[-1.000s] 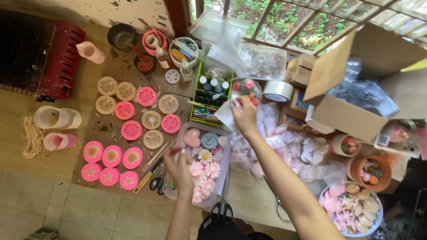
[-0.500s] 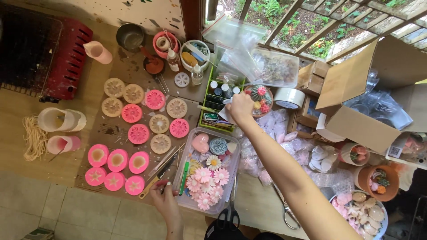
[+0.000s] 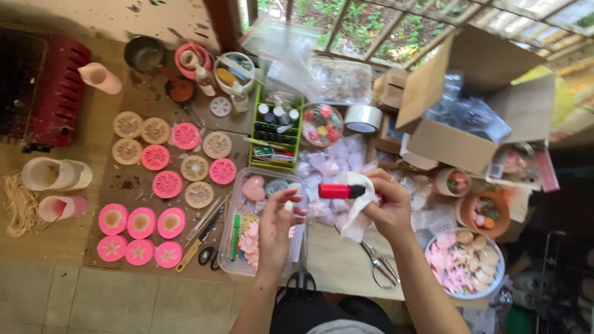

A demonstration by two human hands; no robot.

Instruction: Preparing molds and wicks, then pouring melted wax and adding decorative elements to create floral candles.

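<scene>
Two bare hands are meeting above the cluttered work table (image 3: 334, 260) in the head view: the right hand (image 3: 388, 207) is gripping a small red bottle with a black tip (image 3: 339, 191) together with a crumpled white tissue (image 3: 360, 210). The left hand (image 3: 278, 226) is hovering with fingers loosely spread, holding nothing, over a clear plastic tray of pink flower shapes (image 3: 238, 260), just left of the bottle.

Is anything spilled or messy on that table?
Yes. The brown mat under the pink moulds shows dark stains and pale specks, and a pale cup lies tipped on its side near the red crate. Nothing looks broken.
</scene>
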